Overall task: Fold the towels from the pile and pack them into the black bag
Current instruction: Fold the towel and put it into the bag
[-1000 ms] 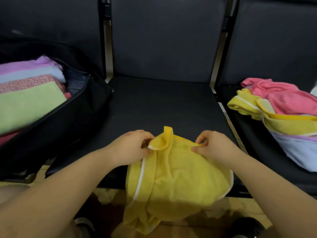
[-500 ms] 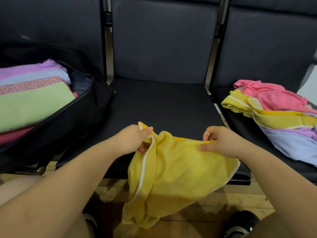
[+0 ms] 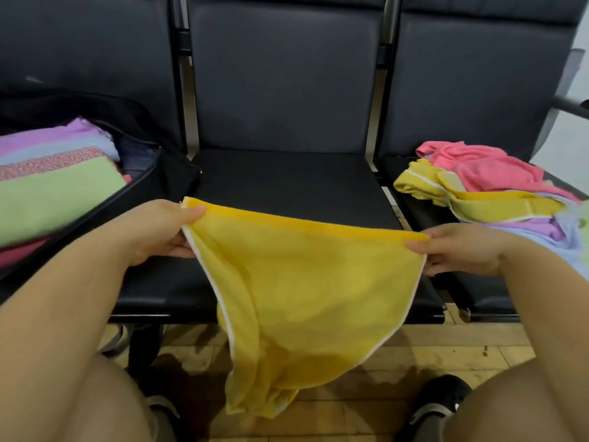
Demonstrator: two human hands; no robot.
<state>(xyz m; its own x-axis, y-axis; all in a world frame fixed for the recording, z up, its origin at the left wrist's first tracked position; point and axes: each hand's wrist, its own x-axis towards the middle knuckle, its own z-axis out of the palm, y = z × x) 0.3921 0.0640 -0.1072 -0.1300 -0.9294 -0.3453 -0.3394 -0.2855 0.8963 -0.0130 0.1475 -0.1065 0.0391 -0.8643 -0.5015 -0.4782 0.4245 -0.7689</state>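
Note:
A yellow towel [image 3: 302,282] with white piping hangs stretched between my hands in front of the middle seat. My left hand [image 3: 156,228] pinches its upper left corner and my right hand [image 3: 462,247] pinches its upper right corner. The lower part droops past the seat edge toward the floor. The black bag [image 3: 149,186] lies open on the left seat, with folded green, pink, blue and purple towels [image 3: 54,193] stacked inside. The pile of unfolded towels [image 3: 487,186], pink, yellow, purple and light blue, sits on the right seat.
Three dark padded seats stand in a row; the middle seat [image 3: 287,183] lies behind the towel. Below are a tiled floor [image 3: 446,346], my knees and my dark shoes [image 3: 436,403]. A metal armrest [image 3: 570,105] juts out at the far right.
My hands have moved apart along the top hem, pulling the bunched yellow towel out flat and taut between its two upper corners.

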